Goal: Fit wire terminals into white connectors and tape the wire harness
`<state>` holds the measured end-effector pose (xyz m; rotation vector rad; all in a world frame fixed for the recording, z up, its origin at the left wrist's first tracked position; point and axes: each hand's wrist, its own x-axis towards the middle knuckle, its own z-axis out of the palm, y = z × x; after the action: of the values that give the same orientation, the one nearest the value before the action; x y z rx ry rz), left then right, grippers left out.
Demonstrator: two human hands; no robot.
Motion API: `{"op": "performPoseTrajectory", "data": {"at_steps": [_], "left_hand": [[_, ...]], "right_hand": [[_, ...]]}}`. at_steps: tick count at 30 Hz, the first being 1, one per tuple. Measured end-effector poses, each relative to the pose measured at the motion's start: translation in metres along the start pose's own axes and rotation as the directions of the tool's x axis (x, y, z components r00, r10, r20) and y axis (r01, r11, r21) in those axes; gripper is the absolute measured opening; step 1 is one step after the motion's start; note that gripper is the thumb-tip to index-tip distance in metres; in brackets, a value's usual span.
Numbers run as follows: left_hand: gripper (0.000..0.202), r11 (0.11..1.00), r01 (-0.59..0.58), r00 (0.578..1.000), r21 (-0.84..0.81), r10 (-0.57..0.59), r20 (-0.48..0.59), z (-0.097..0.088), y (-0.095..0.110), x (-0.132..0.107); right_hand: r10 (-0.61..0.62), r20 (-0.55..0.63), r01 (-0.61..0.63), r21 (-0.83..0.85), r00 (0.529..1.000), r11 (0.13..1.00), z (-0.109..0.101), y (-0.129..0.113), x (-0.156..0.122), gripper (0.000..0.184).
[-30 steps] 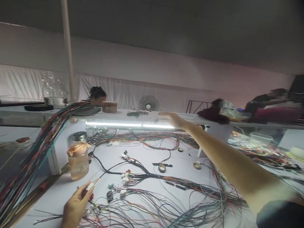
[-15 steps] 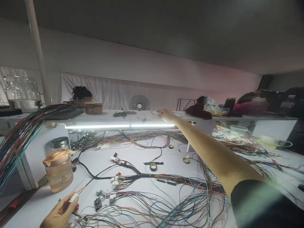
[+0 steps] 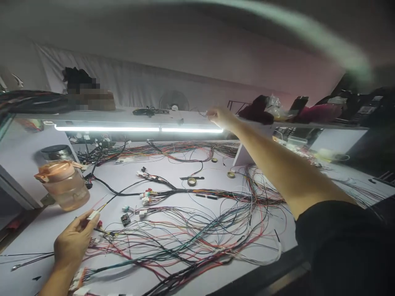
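Observation:
My left hand point(image 3: 73, 238) pinches a white connector point(image 3: 93, 214) at the lower left, with a few thin wires coming out of its far end. A red piece shows just beyond the fingers. My right hand point(image 3: 218, 116) is stretched far forward over the raised shelf point(image 3: 191, 117). Its fingers are curled together near a thin dark wire point(image 3: 202, 113); what lies between them, if anything, is too small to make out. Below, a wire harness point(image 3: 182, 190) with black-wrapped branches and several connectors lies across the white table point(image 3: 163, 170).
A drink bottle point(image 3: 63, 185) and a dark-lidded jar point(image 3: 57, 153) stand at left. Tape rolls point(image 3: 191, 181) lie mid-table beside a flat black tool point(image 3: 199, 178). A lit tube point(image 3: 108, 129) runs under the shelf. Loose wires point(image 3: 197, 238) cover the front. People sit beyond the shelf.
The view has tilted downward, showing more of the table's front. My right hand stays over the shelf, its fingers more curled. My left hand still holds the white connector.

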<state>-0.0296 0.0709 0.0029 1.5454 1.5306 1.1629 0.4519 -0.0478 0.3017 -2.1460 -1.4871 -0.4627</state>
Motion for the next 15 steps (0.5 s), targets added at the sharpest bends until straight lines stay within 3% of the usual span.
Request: {"op": "performPoseTrajectory", "data": {"at_steps": [4,10,15], "left_hand": [[0.063,0.987,0.131,0.991,-0.091,-0.128,0.044,0.001,0.001,-0.003],[0.062,0.988,0.15,0.988,-0.034,-0.149,0.032,-0.005,0.009,-0.005],[0.06,0.985,0.146,0.989,-0.096,-0.146,-0.001,-0.005,0.016,-0.007]], "right_hand": [[0.029,-0.002,-0.029,0.018,1.0,0.999,-0.007,0.003,-0.01,0.029],[-0.019,-0.035,0.021,0.056,0.999,0.998,-0.008,0.003,-0.017,0.039],[-0.056,-0.129,0.071,0.111,0.99,0.991,-0.015,0.013,-0.031,0.041]]}}
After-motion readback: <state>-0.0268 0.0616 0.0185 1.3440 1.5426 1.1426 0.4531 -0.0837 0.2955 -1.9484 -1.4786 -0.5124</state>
